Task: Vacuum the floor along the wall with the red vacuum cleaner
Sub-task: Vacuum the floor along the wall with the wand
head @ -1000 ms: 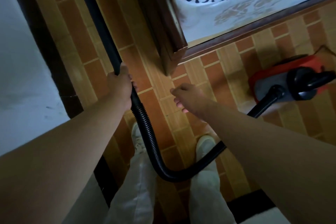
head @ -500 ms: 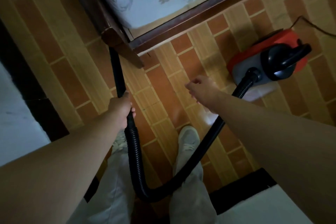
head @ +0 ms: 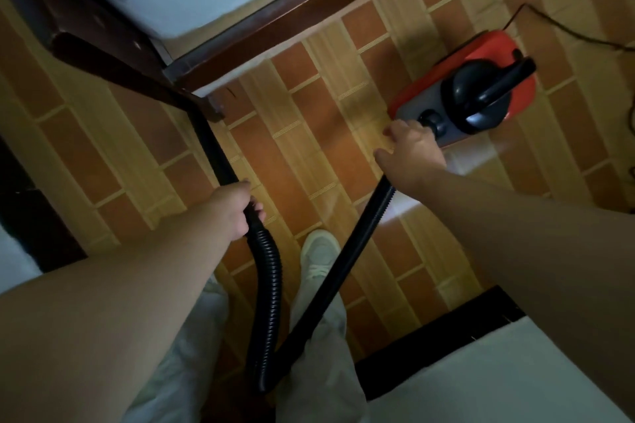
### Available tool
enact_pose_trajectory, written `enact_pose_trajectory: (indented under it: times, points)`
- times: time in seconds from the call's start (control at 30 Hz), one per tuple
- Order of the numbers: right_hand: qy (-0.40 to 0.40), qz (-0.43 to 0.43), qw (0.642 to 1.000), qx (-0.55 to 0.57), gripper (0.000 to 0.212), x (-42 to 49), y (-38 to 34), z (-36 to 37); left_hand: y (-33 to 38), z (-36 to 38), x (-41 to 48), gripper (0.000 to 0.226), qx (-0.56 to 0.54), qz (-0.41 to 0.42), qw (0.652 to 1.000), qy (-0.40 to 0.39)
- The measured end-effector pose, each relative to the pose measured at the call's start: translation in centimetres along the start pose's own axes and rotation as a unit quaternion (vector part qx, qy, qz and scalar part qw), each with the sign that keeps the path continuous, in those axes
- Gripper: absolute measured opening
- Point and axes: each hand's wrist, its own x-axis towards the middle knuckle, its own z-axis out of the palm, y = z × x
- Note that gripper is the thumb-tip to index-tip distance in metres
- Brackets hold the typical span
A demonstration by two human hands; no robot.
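Your left hand (head: 233, 209) grips the black hose (head: 271, 285); right hand (head: 414, 148) at the red vacuum cleaner (head: 481, 86) hose socket — can't tell its grip.

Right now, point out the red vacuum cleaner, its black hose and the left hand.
red vacuum cleaner (head: 477, 51): head view, on its red top shell.
black hose (head: 271, 271): head view, on the ribbed bend below the hand.
left hand (head: 230, 213): head view, on the back of the hand gripping the black hose.
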Motion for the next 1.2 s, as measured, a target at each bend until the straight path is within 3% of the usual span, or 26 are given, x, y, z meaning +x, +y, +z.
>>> enact_pose_trajectory:
  times: [0.17, 0.4, 0.73, 1.2]
  points:
    - [0.082, 0.011, 0.99, -0.117, 0.038, 2.4, 4.5, -2.9, 0.2, 3.7, 0.2, 0.023, -0.05, 0.015, 0.998, 0.038]
    - [0.117, 0.012, 0.964, -0.237, 0.048, 4.8, 8.5, -4.6, 0.8, 5.5, 1.0, 0.032, -0.053, 0.03, 0.997, 0.038]
    - [0.081, 0.024, 0.93, -0.357, 0.045, 6.2, 9.6, -6.3, 1.2, 4.8, 1.5, 0.029, -0.033, 0.02, 0.998, 0.059]
    - [0.061, -0.018, 0.902, -0.427, 0.035, 4.7, 6.1, -5.8, 1.2, 2.4, 1.7, 0.025, 0.005, 0.028, 0.998, 0.06]
